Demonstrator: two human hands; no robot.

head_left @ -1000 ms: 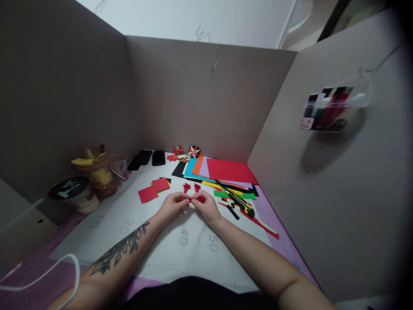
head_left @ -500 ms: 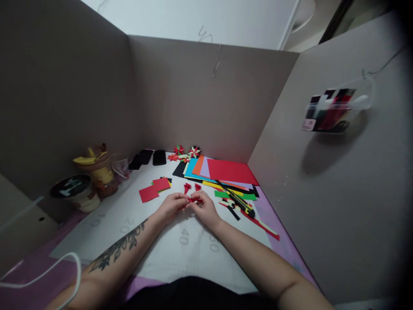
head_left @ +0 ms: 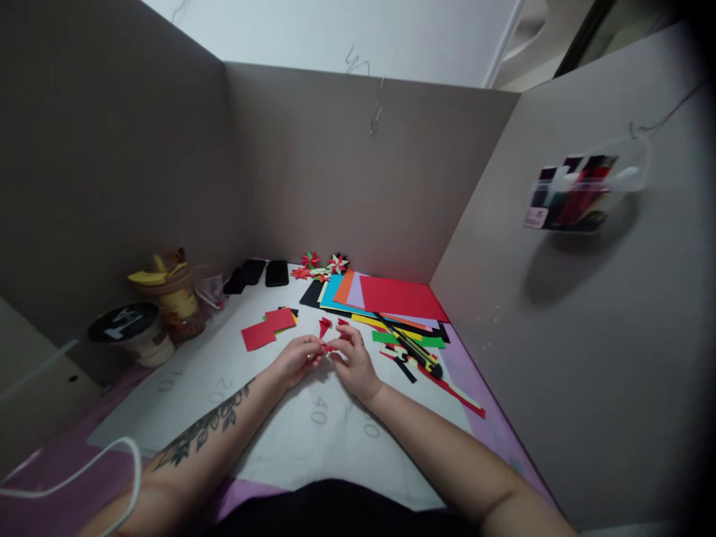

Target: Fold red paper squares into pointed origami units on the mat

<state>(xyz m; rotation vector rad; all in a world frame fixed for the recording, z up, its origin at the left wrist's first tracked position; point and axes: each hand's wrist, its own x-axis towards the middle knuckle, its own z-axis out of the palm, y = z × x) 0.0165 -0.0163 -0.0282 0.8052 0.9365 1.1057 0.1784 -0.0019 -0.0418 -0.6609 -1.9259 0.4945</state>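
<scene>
My left hand [head_left: 300, 359] is closed in a pinch on a small piece of folded red paper [head_left: 327, 347], held low over the white mat. On its right side, my right hand [head_left: 356, 367] has its thumb and fingers apart around the paper's end; whether a fingertip touches it, I cannot tell. Just beyond my fingers stands a folded red paper piece [head_left: 324, 327]. A second folded red piece [head_left: 342, 322] is partly hidden behind my right fingers. Left of my hands lie red paper squares [head_left: 259, 335], with yellow and black edges showing underneath.
Coloured sheets [head_left: 400, 297] are fanned at the back right. A yellow-black utility knife [head_left: 419, 353] rests on paper scraps. Paper stars [head_left: 337, 263] and a black phone [head_left: 277, 273] sit at the back. Tubs [head_left: 131, 333] stand left; a plastic holder [head_left: 585, 186] hangs on the right wall.
My right hand's fingers have lifted and spread from the red paper, which both hands pinched before. My left hand keeps its grip in nearly the same spot.
</scene>
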